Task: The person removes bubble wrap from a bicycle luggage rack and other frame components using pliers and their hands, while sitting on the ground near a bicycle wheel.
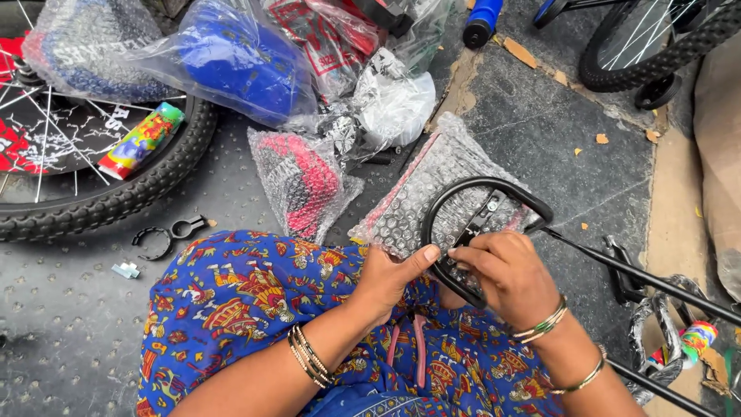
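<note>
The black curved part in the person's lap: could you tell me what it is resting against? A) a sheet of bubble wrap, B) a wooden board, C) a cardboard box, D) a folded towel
A: the black curved part, held by the left hand and the right hand, lies on clear bubble wrap.

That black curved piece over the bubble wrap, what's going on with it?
A person sitting on the ground holds a black curved metal part with both hands: the left hand grips its near edge, the right hand pinches its centre bracket. Bubble wrap lies under it. Bagged parts and a bicycle wheel lie around.
</note>
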